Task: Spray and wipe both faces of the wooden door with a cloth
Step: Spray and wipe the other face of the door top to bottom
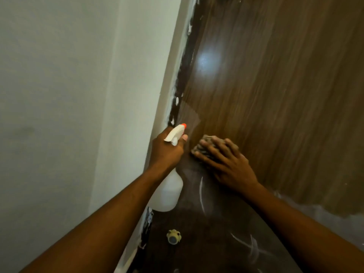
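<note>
I'm looking at a home interior, I'd say: a plain pale wall (59,95) fills the left, a brown wooden door (275,95) the right (paint smears along its frame (183,75)).

Top, right and bottom frame edges crop the wooden door (275,75); full outline not seen. Most of the cloth (204,139) lies under the fingers of the right hand (226,160); only its upper-left part shows, blurred, weave and colour unclear. Neck and trigger of the spray bottle (167,194) are hidden inside the left hand (165,152); fill level unreadable through the cloudy body. Both forearms run out at the bottom edge. Lower centre: small yellowish object (173,236) with a dark round middle, too small to identify. Lower right: pale streaks (254,247), blurred, nature unclear.
</note>
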The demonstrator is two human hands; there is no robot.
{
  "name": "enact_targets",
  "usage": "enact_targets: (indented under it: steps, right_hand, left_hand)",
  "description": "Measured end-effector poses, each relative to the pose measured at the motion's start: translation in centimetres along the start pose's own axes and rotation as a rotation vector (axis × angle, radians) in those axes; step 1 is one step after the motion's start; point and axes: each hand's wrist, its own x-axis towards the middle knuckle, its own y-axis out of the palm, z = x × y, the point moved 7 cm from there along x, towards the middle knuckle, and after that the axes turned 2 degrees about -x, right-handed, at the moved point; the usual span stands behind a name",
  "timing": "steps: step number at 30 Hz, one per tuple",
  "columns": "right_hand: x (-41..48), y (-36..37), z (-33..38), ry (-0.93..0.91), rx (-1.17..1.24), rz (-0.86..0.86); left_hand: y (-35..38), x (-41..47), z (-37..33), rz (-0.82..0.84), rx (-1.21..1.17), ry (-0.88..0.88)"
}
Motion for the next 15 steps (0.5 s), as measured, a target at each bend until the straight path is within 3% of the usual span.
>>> enact_targets:
  steps: [5,7,10,15]
  right_hand:
    - [5.2,-1.5,-1.4,0.435,0.046,-0.085]
    - [9.0,-1.1,0.2,0.486,0.062,-0.099]
    - [10.9,0.4,3.7,0.324,0.061,-0.131]
    - [3.2,3.0,10.7,-0.054,0.082,0.005]
  left_hand:
    - [-1.1,0.2,0.4,0.001,-0.008,-0.026]
    - [-1.2,0.2,0.4,0.003,-0.025,-0.025]
    - [-1.2,0.1,0.0,0.003,-0.022,-0.001]
    - [-1.7,-0.3,0.2,0.024,-0.050,-0.024]
